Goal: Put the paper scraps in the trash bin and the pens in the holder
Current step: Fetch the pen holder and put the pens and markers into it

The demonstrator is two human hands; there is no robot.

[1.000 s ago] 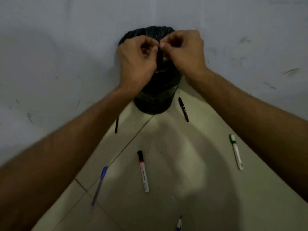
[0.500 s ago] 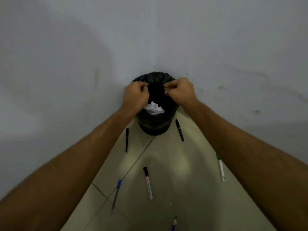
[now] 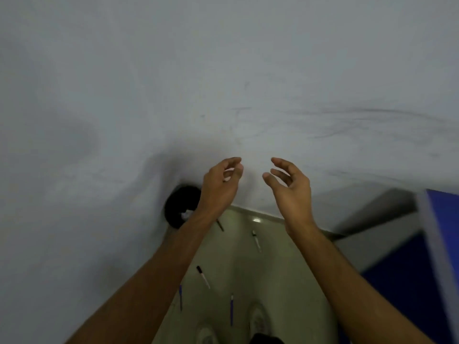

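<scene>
Both grips are empty: the left hand (image 3: 219, 186) and right hand (image 3: 289, 188) hang open with fingers loosely curled. Below the left grip, white paper scraps (image 3: 185, 214) already sit in the trash bin (image 3: 177, 207). The pens (image 3: 256, 240) remain on the floor (image 3: 285, 281) beneath both grips, long axes mostly running away from the person. No holder is in view.

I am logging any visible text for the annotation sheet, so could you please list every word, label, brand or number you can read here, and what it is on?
No text can be read in this view.
White marker: print on the barrel, too blurred to read.
Black-capped marker: a reddish mark on the barrel, too small to read.
Blue pens: no print visible.
Trash bin, wall, blue panel: no lettering, only scuffs on the wall.
</scene>
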